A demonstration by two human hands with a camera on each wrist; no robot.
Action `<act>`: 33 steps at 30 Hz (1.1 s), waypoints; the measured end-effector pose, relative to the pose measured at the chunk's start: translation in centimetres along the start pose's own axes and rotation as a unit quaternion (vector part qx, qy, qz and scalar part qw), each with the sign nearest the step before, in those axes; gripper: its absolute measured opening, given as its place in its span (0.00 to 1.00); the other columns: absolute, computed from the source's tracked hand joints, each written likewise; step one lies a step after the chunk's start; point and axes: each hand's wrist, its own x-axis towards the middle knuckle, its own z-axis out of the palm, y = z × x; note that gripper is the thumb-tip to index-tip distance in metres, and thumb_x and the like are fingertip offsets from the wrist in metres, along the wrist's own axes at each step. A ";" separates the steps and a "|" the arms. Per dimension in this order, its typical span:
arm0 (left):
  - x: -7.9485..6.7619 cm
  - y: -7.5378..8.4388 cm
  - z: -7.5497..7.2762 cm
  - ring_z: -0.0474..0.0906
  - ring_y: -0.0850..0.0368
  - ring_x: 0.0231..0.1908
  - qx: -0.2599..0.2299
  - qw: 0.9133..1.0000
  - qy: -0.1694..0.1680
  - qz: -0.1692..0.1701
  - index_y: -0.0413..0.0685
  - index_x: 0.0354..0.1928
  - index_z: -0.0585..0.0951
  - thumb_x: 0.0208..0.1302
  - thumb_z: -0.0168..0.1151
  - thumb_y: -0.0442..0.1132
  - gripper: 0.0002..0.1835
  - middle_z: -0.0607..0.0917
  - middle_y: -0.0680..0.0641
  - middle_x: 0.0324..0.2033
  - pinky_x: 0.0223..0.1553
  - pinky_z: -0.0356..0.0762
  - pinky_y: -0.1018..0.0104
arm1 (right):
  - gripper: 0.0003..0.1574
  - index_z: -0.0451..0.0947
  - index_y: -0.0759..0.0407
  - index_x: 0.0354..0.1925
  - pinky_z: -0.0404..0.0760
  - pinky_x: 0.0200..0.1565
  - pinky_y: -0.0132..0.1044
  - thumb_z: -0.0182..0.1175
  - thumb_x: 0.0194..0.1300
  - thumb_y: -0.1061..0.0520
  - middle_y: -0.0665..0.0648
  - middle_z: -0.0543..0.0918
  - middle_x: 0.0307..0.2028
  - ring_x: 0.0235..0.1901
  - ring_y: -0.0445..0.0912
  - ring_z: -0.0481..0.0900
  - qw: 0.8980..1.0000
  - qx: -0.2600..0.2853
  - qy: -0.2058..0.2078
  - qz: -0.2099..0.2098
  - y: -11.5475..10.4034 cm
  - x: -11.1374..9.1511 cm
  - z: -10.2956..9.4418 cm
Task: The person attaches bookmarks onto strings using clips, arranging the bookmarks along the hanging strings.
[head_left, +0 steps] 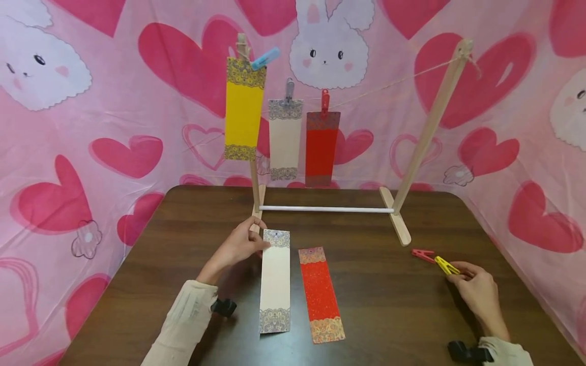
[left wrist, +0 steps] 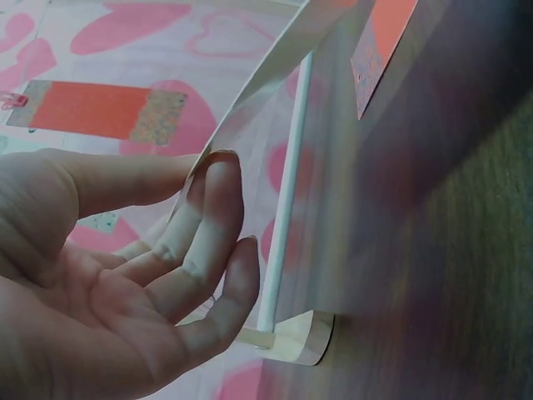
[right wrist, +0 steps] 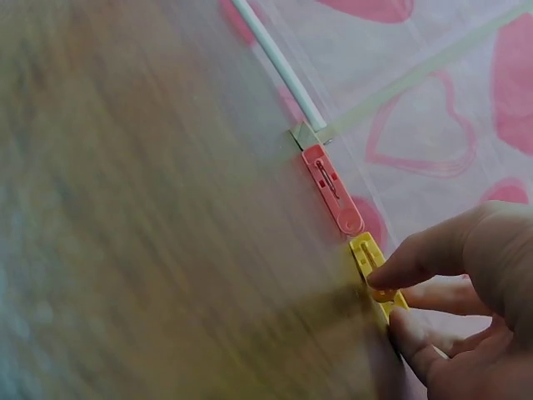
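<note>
Between thumb and fingers, my left hand [head_left: 240, 243] pinches the upper left edge of a white bookmark [head_left: 275, 279] with grey patterned ends. In the left wrist view the card [left wrist: 266, 71] is seen nearly edge-on, raised off the table. A red bookmark [head_left: 320, 295] with patterned ends lies just right of it on the table. Over at the right, my right hand [head_left: 478, 287] pinches a yellow clothespin [head_left: 446, 265]. Touching or nearly touching its tip is a pink-red clothespin [head_left: 423, 255], which lies on the table; the right wrist view shows both pins end to end.
A wooden stand with a right post [head_left: 430, 127] and a white bottom rod [head_left: 327, 209] stands at the back. From its string hang a yellow card [head_left: 244, 114], a white card [head_left: 285, 140] and a red card [head_left: 322, 152], clipped by blue, grey and red pins.
</note>
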 end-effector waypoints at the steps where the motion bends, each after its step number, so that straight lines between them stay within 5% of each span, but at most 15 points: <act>1: 0.0 0.1 0.0 0.82 0.37 0.25 -0.002 1.000 0.003 0.003 0.32 0.52 0.67 0.62 0.65 0.25 0.20 0.85 0.36 0.24 0.32 0.81 0.51 | 0.22 0.83 0.66 0.49 0.68 0.28 0.30 0.72 0.58 0.56 0.63 0.88 0.35 0.26 0.22 0.69 1.000 -0.002 0.002 -0.001 0.0 -0.1 0.0; 6: 0.1 0.3 0.1 0.82 0.37 0.26 -0.009 0.999 0.029 0.016 0.30 0.52 0.67 0.61 0.65 0.24 0.21 0.85 0.36 0.24 0.35 0.82 0.47 | 0.21 0.80 0.63 0.50 0.69 0.28 0.20 0.70 0.62 0.54 0.39 0.83 0.30 0.27 0.19 0.70 0.998 0.037 0.037 -0.019 0.1 -0.6 0.5; 11: 0.4 0.6 0.2 0.80 0.48 0.26 -0.002 0.997 0.072 0.002 0.27 0.49 0.73 0.61 0.66 0.26 0.17 0.82 0.44 0.22 0.33 0.78 0.62 | 0.19 0.78 0.63 0.51 0.68 0.30 0.15 0.68 0.64 0.57 0.22 0.71 0.30 0.30 0.16 0.69 0.993 0.076 0.077 -0.040 0.1 -0.8 0.9; 16: 0.3 0.7 0.4 0.79 0.57 0.28 -0.013 0.995 0.103 -0.007 0.30 0.38 0.80 0.63 0.66 0.29 0.06 0.84 0.45 0.27 0.32 0.77 0.66 | 0.21 0.79 0.64 0.51 0.66 0.28 0.21 0.66 0.66 0.53 0.22 0.70 0.25 0.26 0.18 0.67 0.994 0.063 0.084 -0.010 0.3 -0.8 1.1; 21: 0.0 1.0 0.7 0.79 0.58 0.29 -0.051 0.991 0.127 0.008 0.34 0.42 0.79 0.67 0.64 0.31 0.07 0.83 0.40 0.32 0.30 0.77 0.68 | 0.23 0.81 0.64 0.50 0.66 0.28 0.24 0.67 0.66 0.49 0.23 0.73 0.22 0.23 0.20 0.70 0.995 0.062 0.075 0.011 0.3 -0.8 1.2; 27: -0.2 1.9 1.4 0.81 0.48 0.37 -0.052 0.986 0.138 0.075 0.35 0.47 0.79 0.67 0.63 0.30 0.09 0.81 0.36 0.39 0.33 0.78 0.69 | 0.21 0.83 0.65 0.46 0.69 0.28 0.20 0.64 0.68 0.47 0.30 0.79 0.20 0.22 0.24 0.75 0.991 0.098 0.087 0.013 0.0 -0.4 1.1; 33: -0.7 3.5 2.8 0.82 0.51 0.43 0.029 0.976 0.143 0.163 0.39 0.49 0.81 0.67 0.64 0.31 0.11 0.85 0.42 0.41 0.45 0.82 0.60 | 0.20 0.82 0.64 0.43 0.69 0.29 0.19 0.63 0.69 0.47 0.33 0.79 0.19 0.21 0.27 0.75 0.984 0.130 0.115 0.035 -0.9 0.1 0.2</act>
